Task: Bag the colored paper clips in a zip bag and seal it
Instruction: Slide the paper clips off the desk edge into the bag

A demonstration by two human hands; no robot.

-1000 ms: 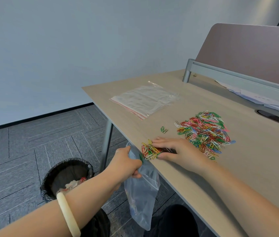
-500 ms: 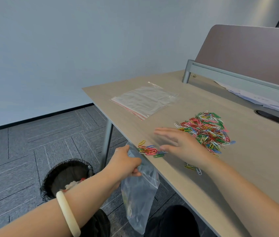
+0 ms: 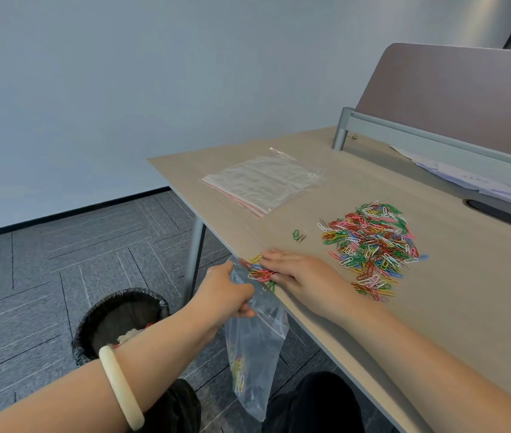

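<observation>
A clear zip bag point(image 3: 255, 354) hangs below the desk's near edge, its mouth pinched in my left hand point(image 3: 227, 292). A few colored clips lie in its bottom. My right hand point(image 3: 302, 278) rests flat on the desk, fingers spread, against a small bunch of clips point(image 3: 260, 271) at the desk's edge right over the bag's mouth. The main pile of colored paper clips point(image 3: 373, 245) lies on the desk to the right of that hand. Two stray clips point(image 3: 298, 235) lie apart, left of the pile.
A stack of spare zip bags point(image 3: 263, 182) lies flat near the desk's far corner. A black-lined waste bin point(image 3: 123, 320) stands on the floor under my left arm. A partition point(image 3: 454, 98) and papers point(image 3: 467, 179) border the desk's right side.
My right hand went toward the pile, then came back to the edge, sweeping a small bunch of clips to the bag's mouth. My left hand kept its hold on the bag.
</observation>
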